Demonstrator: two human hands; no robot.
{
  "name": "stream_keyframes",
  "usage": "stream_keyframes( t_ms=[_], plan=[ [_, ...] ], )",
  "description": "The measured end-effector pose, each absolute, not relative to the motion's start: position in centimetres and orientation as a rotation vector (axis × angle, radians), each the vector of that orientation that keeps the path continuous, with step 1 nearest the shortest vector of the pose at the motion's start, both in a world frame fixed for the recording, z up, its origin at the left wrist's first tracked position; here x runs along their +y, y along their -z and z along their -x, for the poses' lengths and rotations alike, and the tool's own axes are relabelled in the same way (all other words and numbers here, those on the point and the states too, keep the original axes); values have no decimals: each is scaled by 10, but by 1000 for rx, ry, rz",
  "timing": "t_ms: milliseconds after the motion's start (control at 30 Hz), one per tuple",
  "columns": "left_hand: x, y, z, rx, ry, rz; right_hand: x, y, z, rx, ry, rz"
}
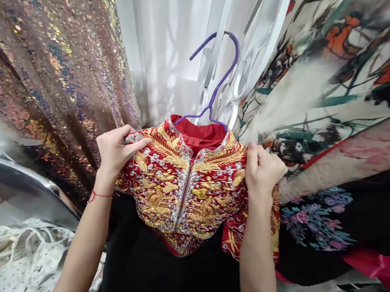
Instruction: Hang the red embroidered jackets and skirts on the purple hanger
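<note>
A red jacket [186,190] thick with gold and silver embroidery hangs in front of me on a purple hanger [216,84], whose hook is caught on a white ornate metal frame [252,53]. My left hand [116,150] pinches the jacket's left shoulder between thumb and fingers. My right hand [261,170] grips the right shoulder, fingers curled over the cloth. A red string circles my left wrist. The jacket's collar stands open, showing a small size label inside.
A sequined iridescent fabric [50,52] hangs at the left, a white curtain [159,32] behind. Painted floral cloths [347,89] and a black flowered fabric [321,218] drape at the right. A white dotted cloth [21,252] lies at the lower left.
</note>
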State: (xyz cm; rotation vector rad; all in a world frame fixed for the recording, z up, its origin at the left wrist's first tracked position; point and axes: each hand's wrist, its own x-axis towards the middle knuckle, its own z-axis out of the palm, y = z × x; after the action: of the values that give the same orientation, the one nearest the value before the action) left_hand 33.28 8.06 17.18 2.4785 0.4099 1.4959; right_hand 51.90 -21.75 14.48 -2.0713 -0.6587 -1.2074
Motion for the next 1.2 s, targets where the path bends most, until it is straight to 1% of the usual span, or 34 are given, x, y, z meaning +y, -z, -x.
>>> stream_keyframes(
  t_ms=[200, 433, 600, 767, 833, 900, 1033, 1100, 1200],
  plan=[
    [62, -169, -330, 492, -1535, -2413, -201, -139, -547, -600, 1236, 2050],
    [50, -169, -326, 556, -1519, -2458, -213, -131, -535, -651, 1263, 2042],
    [42, -162, -322, 508, -1569, -2519, -210, -134, -512, -647, 1232, 2010],
    [23, -149, -324, 467, -1634, -2541, -201, -127, -457, -597, 1264, 1850],
    [10, -150, -326, 408, -1623, -2549, -196, -118, -432, -640, 1151, 1791],
    [-5, -158, -326, 256, -1558, -2610, -187, -109, -413, -755, 928, 1766],
    [-23, -183, -329, -180, -1257, -2870, -166, -97, -398, -840, 426, 1744],
    [-22, -192, -333, -202, -1186, -2949, -157, -98, -399, -817, 263, 1665],
    [-13, -196, -342, -92, -1167, -2980, -148, -104, -401, -725, 104, 1484]
  ],
)
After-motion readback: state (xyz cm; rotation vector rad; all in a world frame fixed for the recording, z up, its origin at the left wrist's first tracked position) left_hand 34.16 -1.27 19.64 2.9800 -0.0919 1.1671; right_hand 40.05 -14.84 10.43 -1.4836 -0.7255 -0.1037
